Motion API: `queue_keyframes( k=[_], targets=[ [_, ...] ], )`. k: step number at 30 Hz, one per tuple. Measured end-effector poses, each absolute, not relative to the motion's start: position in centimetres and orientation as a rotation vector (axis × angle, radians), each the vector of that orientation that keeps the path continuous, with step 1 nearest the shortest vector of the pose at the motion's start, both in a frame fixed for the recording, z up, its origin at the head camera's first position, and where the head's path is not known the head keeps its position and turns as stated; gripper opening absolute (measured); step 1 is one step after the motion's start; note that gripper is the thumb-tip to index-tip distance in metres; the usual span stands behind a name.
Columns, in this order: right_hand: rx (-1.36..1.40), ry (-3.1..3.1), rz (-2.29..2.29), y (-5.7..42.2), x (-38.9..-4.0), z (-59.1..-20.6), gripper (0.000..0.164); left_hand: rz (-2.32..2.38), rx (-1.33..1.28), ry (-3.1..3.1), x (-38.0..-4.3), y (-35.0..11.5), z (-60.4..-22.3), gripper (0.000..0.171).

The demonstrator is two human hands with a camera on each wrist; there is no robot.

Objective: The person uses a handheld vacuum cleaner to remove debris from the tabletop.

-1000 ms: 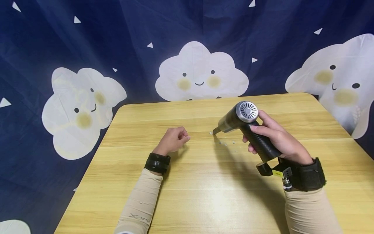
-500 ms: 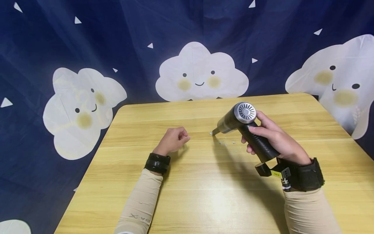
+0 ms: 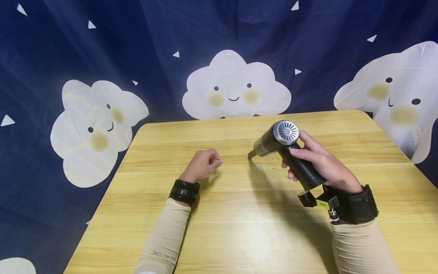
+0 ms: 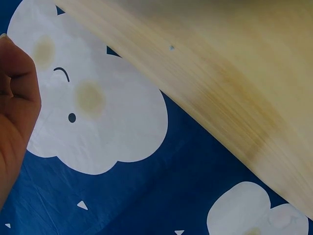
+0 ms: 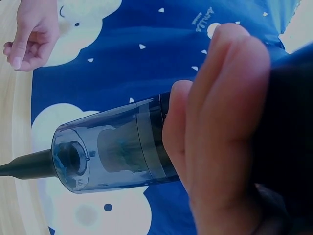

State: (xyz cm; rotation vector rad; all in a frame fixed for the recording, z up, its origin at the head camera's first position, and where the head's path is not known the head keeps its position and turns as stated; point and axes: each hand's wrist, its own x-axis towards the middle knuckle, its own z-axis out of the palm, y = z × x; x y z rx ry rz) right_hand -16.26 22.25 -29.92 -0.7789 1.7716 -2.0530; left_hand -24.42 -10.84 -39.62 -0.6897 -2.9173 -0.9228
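Note:
My right hand (image 3: 323, 160) grips the black handle of a handheld vacuum cleaner (image 3: 275, 137), with its silver vented end facing up. The narrow black nozzle (image 3: 252, 154) slants down to the left, its tip right at the tabletop. Through the see-through dust cup (image 5: 110, 142) in the right wrist view, a filter and some bluish bits show. Small pale scraps (image 3: 273, 167) lie on the wood just right of and below the nozzle tip. My left hand (image 3: 202, 164) holds nothing and rests over the table left of the nozzle, fingers loosely curled.
The light wooden table (image 3: 219, 213) spans the foreground, its far edge close to a dark blue curtain (image 3: 157, 34) printed with white clouds. Black bands circle both wrists; the right one carries a small camera mount (image 3: 308, 198).
The vacuum cleaner and my right hand have shifted slightly left and down. A pale scrap at the nozzle tip is no longer visible there. My left hand has stayed put.

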Motion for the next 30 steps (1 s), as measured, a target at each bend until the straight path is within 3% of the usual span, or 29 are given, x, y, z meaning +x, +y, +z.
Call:
queue_keyframes(
  k=[13, 30],
  targets=[
    [-0.765, 1.800, -2.024, 22.5, -16.1, -29.7, 0.033, -0.915, -0.688, -2.919, -24.4, -10.8, -39.7, 0.011],
    [-0.745, 1.690, -2.041, 23.9, -15.8, -29.1, 0.041, -0.912, -0.694, -2.920, -24.4, -10.8, -39.8, 0.011]
  ],
)
